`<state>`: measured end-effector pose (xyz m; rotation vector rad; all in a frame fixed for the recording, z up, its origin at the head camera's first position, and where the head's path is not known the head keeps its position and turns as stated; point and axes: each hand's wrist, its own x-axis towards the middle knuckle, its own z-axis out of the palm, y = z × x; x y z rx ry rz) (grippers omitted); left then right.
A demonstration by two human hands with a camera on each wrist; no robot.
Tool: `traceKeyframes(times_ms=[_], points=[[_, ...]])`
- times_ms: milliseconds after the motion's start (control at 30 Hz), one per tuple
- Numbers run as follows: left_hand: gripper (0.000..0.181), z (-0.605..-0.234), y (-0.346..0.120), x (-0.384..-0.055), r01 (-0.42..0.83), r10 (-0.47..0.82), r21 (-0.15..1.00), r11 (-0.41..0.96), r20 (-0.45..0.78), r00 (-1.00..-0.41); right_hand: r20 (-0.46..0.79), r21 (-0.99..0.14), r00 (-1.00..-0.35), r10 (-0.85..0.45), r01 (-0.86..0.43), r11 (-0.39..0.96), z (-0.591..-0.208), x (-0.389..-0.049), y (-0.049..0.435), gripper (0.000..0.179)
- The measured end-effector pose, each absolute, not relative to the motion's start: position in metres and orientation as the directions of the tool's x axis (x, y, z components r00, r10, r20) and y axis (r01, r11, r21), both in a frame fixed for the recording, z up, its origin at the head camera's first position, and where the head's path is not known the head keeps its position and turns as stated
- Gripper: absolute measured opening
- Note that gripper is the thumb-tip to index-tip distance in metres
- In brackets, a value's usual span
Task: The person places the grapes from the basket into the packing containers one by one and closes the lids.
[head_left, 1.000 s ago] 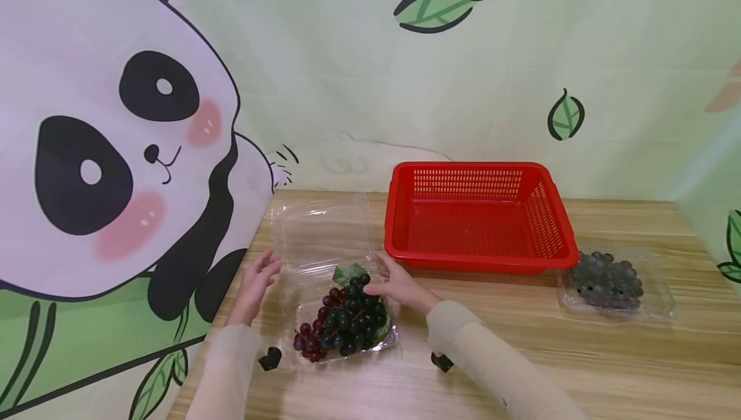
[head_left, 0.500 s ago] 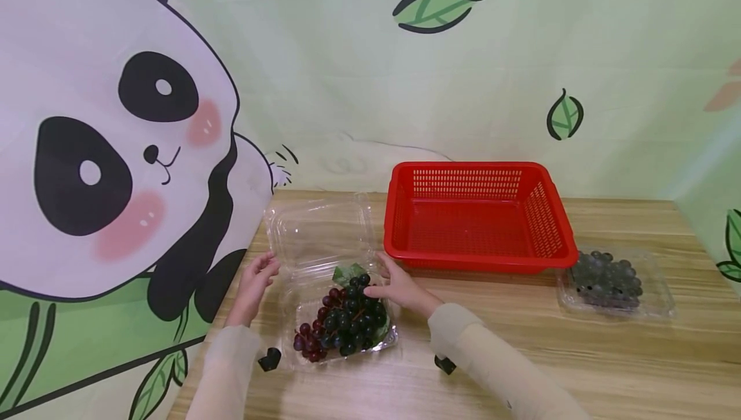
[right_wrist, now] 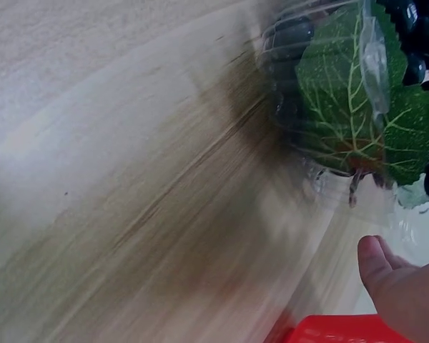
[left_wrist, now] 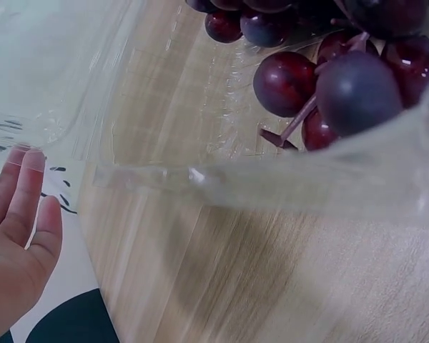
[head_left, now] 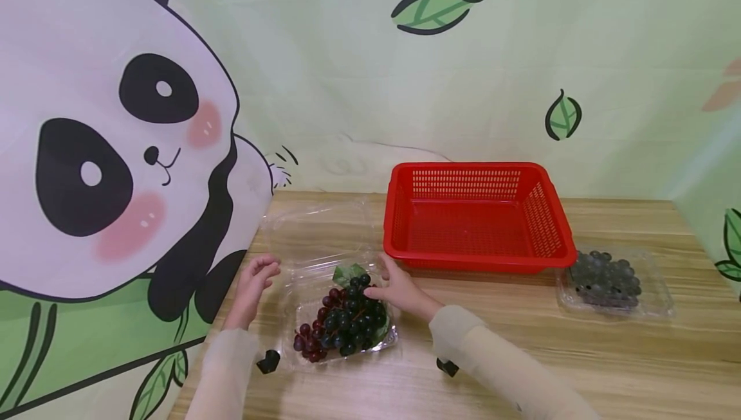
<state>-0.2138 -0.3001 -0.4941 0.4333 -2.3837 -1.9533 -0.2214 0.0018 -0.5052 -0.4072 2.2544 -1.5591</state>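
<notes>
A clear plastic clamshell box lies on the table with its lid swung back. Dark and reddish grapes with green leaves fill its base. To the left of the box is my left hand, its fingers extended and their tips at the lid's edge. My right hand is at the box's right side near the hinge, thumb apart from the fingers and over the grapes in the head view. Whether its fingertips touch the plastic is hidden.
A red plastic basket stands behind and right of the box. Farther right lies another clear box with dark grapes in it. A printed panda backdrop rises along the wooden table's back and left edges.
The lid has shifted slightly left and its tilt has altered. Both hands stay almost where they were; the grapes have not moved.
</notes>
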Motion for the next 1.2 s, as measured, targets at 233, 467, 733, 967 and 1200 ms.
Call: traceKeyframes(times_ms=[233,467,733,967,1200], points=[[0.012,-0.549,-0.338,-0.233,-0.11,-0.117,0.99,0.09,-0.099,-0.988,-0.115,-0.929,-0.915,-0.386,-0.039,0.369,-0.503,-0.22,-0.002,0.084],[0.026,-0.543,-0.341,-0.227,-0.045,0.019,0.999,0.01,-0.046,-0.999,-0.1,-0.92,-0.924,-0.369,-0.056,0.387,-0.499,-0.218,-0.001,0.085],[0.048,-0.483,-0.307,-0.203,-0.201,-0.098,0.971,0.13,-0.19,-0.977,-0.099,-0.927,-0.91,-0.403,-0.063,0.37,-0.497,-0.218,0.003,0.079],[0.055,-0.479,-0.303,-0.201,-0.237,-0.116,0.956,0.173,-0.219,-0.969,-0.073,-0.946,-0.891,-0.449,-0.08,0.313,-0.493,-0.215,0.011,0.075],[0.061,-0.486,-0.307,-0.194,-0.222,0.037,0.954,0.199,-0.234,-0.971,-0.059,-0.97,-0.865,-0.499,-0.068,0.232,-0.492,-0.214,0.019,0.074]])
